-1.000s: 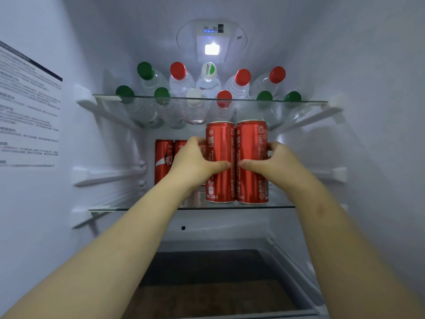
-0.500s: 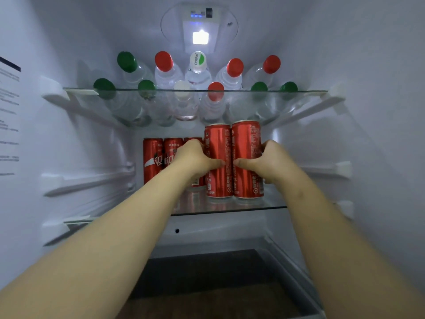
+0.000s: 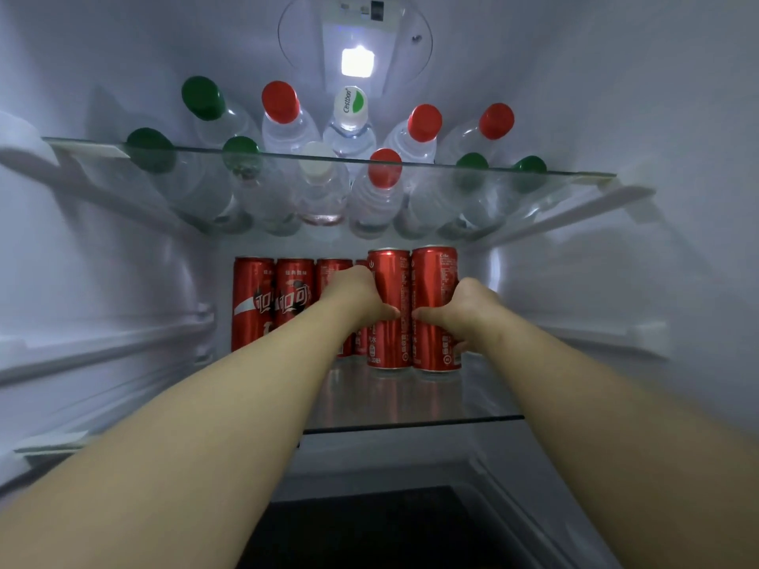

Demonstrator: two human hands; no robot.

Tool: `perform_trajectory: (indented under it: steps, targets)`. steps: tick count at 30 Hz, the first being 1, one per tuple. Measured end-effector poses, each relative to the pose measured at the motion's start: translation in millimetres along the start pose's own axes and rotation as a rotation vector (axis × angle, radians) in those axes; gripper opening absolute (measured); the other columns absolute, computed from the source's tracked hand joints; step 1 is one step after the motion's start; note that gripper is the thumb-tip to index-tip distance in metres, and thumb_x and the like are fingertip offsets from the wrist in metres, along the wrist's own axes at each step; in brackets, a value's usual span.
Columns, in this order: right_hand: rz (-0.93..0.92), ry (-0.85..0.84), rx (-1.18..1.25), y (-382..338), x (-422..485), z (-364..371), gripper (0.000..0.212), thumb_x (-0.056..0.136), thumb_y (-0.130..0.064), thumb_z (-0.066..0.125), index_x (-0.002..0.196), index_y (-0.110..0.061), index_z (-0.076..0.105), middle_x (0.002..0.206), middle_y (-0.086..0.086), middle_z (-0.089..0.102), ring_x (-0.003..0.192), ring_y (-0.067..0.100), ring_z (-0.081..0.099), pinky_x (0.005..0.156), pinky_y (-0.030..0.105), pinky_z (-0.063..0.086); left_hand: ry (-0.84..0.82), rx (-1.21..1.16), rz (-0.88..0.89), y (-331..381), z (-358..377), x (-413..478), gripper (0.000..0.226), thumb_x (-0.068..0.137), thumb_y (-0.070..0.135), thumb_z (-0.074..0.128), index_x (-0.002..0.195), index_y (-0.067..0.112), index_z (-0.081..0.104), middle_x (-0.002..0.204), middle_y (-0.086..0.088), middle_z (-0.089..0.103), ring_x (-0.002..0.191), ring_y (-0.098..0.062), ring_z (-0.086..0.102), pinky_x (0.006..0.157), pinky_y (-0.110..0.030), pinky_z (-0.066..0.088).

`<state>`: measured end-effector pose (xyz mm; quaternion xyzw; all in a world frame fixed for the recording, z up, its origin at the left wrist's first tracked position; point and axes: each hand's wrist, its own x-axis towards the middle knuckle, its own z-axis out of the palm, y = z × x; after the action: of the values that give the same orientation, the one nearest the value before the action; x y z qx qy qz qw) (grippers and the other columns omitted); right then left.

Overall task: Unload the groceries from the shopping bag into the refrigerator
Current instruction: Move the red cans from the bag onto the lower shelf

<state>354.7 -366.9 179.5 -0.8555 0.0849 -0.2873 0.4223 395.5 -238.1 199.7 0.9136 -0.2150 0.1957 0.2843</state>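
Head view, looking into lit white refrigerator interior (image 3: 657,96). Left hand (image 3: 357,299) clamped round tall slim red aluminium soda can (image 3: 389,281), thumb across front. Right hand (image 3: 466,314) clamped the same way round second identical red can (image 3: 435,277). Both cans upright, side by side, touching or nearly so, over rear right part of lower glass shelf (image 3: 410,404). Can't tell whether bases seated on glass or hovering just above it.

Just left and slightly behind: row of matching red cans (image 3: 254,301) along back wall. Above: upper glass shelf (image 3: 575,173) loaded with clear plastic water bottles with red, green and white caps (image 3: 281,102). Shopping bag out of frame.

Judged step: parking the pair at right end of back row. Probably mid-task; no view of bag contents, so no firm call on progress.

To do it well:
- Keep both upright, lower until bases flat on glass before loosening grip.
- Slide back as a pair, line up with existing row, no gap wasted.
- Mind left knuckles, right up against neighbouring cans; no nudging.
- Release one hand at a time, fingers peeled off sideways.
- Withdraw arms straight back, clear of front shelf edge.

Risk: tipping one slim can, domino down the row.
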Motion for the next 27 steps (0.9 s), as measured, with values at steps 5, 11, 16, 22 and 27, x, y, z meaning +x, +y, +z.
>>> perform_trajectory:
  steps: [5,11,16,22,27]
  targets:
    - [0.036,-0.043,-0.056,1.3,21.4,3.3,0.061,0.078,-0.028,0.074,0.128,-0.011,0.044,0.117,0.013,0.06,0.105,0.032,0.06,0.092,0.047,0.05,-0.071,0.102,-0.028,2.0,4.6,24.9,0.051,0.081,0.034,0.071,0.118,0.004,0.054,0.111,-0.011,0.062,0.102,-0.029,0.061,0.09,-0.038,0.053]
    - [0.084,-0.1,-0.182,-3.6,44.1,4.7,0.059,0.079,-0.025,0.073,0.128,-0.006,0.045,0.12,0.018,0.058,0.109,0.034,0.059,0.096,0.047,0.048,-0.138,0.127,-0.07,2.8,5.1,45.6,0.057,0.079,0.033,0.073,0.118,-0.001,0.049,0.107,-0.017,0.066,0.093,-0.027,0.067,0.086,-0.038,0.055]
    - [0.092,-0.003,-0.184,8.7,56.4,7.5,0.057,0.079,-0.026,0.073,0.126,-0.006,0.046,0.117,0.017,0.059,0.107,0.033,0.06,0.093,0.046,0.05,-0.104,0.136,-0.014,-1.9,14.3,54.1,0.062,0.077,0.039,0.073,0.117,0.0,0.047,0.108,-0.014,0.062,0.097,-0.027,0.065,0.087,-0.038,0.054]
    - [0.057,0.057,-0.141,20.1,50.4,5.9,0.052,0.078,-0.02,0.075,0.121,-0.008,0.049,0.113,0.014,0.06,0.102,0.031,0.061,0.089,0.044,0.052,0.003,0.307,0.078,-2.6,23.4,46.2,0.055,0.081,0.052,0.064,0.11,0.007,0.05,0.097,-0.007,0.054,0.095,-0.024,0.06,0.083,-0.035,0.053]
    - [-0.05,0.178,-0.285,22.7,42.7,-1.9,0.025,0.082,-0.011,0.065,0.085,-0.014,0.04,0.092,0.006,0.052,0.088,0.026,0.057,0.077,0.037,0.053,0.095,0.38,0.271,-0.4,34.1,42.6,0.035,0.089,0.031,0.061,0.11,0.006,0.048,0.107,-0.011,0.056,0.098,-0.03,0.058,0.074,-0.035,0.048]
